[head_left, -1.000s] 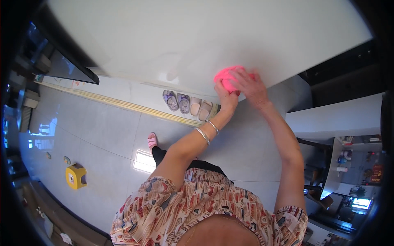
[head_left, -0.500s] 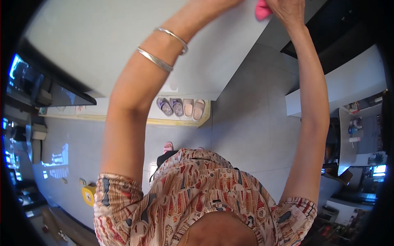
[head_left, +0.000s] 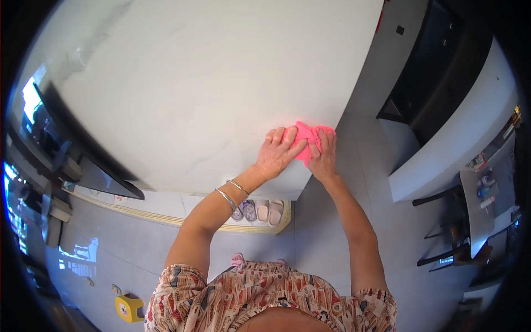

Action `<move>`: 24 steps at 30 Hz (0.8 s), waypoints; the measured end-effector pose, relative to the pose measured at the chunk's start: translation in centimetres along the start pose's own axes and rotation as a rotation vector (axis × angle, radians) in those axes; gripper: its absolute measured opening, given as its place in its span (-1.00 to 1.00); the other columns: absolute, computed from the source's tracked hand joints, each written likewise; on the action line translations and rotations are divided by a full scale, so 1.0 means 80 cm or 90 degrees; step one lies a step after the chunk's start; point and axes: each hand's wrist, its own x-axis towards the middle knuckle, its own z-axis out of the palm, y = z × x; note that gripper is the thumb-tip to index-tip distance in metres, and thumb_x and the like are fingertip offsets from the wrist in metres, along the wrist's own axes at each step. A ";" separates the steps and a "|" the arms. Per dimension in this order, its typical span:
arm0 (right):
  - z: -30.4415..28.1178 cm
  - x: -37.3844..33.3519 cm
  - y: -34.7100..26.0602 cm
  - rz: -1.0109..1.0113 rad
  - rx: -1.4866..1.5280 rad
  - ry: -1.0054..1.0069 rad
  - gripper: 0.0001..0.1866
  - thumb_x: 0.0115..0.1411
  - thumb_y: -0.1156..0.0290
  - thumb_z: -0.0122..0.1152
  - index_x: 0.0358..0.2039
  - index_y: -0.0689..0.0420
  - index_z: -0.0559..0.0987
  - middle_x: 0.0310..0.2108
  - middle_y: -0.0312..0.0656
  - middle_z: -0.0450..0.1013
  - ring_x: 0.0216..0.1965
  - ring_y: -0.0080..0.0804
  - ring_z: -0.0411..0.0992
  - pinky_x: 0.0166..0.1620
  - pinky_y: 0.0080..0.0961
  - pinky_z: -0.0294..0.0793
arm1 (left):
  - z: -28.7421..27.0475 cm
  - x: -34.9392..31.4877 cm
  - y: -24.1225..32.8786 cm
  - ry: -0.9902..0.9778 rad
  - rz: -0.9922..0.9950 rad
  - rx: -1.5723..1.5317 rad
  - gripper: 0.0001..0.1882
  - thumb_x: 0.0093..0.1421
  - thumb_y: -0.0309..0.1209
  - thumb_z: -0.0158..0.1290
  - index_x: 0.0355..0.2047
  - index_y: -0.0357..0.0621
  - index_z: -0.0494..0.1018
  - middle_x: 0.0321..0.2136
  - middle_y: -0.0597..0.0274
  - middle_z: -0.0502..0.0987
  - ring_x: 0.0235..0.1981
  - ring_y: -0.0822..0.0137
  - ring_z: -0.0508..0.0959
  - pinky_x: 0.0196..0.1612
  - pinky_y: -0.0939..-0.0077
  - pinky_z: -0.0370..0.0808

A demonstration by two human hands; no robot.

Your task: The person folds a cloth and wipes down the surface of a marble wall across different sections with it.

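A bright pink cloth [head_left: 305, 133] lies bunched against a large white marble-patterned wall panel [head_left: 210, 83], near its right edge. My left hand [head_left: 276, 155] presses on the cloth's left part with bent fingers, two silver bangles round that wrist. On the cloth's right part, my right hand [head_left: 325, 157] grips it close to the panel's edge. The two hands almost touch, and both arms reach forward and up from below. Part of the cloth is hidden under the fingers.
Below the panel, two pairs of slippers [head_left: 262, 211] stand on a low ledge [head_left: 177, 218]. A wide dark screen [head_left: 91, 149] sticks out at the left. A yellow stool [head_left: 129, 307] is on the floor at lower left. At right are a table [head_left: 480, 207], dark chairs and a dark doorway.
Both hands and the pink cloth have come down from the top of the view to lower on the panel. The arms are now bent more, and the cloth shows more fully.
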 end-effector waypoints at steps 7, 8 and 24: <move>-0.049 0.123 0.009 -0.007 -0.115 0.006 -0.40 0.12 0.23 0.17 0.14 0.08 0.21 0.24 0.21 0.11 0.26 0.22 0.09 0.24 0.36 -0.11 | -0.063 0.098 -0.048 0.174 0.005 -0.029 -0.38 -0.15 -0.53 0.08 0.03 0.07 0.42 0.11 0.10 0.26 -0.01 -0.04 0.29 -0.01 0.02 0.31; -0.058 0.160 0.010 -0.015 -0.129 0.022 -0.35 0.15 0.19 0.14 0.18 0.17 0.18 0.26 0.26 0.07 0.30 0.27 0.01 0.26 0.33 -0.12 | -0.090 0.126 -0.056 0.175 -0.004 -0.013 -0.36 -0.15 -0.54 0.08 0.05 0.09 0.40 0.11 0.11 0.26 -0.02 -0.02 0.29 -0.01 0.06 0.29; 0.005 0.547 -0.116 -0.234 -0.066 0.254 -0.16 -0.15 0.15 0.45 0.09 0.25 0.27 0.25 0.12 0.07 0.29 0.09 0.02 0.31 0.02 -0.03 | -0.328 0.202 -0.288 0.362 -0.013 0.297 -0.38 -0.13 -0.53 0.13 0.04 -0.05 0.31 0.01 0.02 0.34 0.09 -0.09 0.27 0.16 0.12 0.19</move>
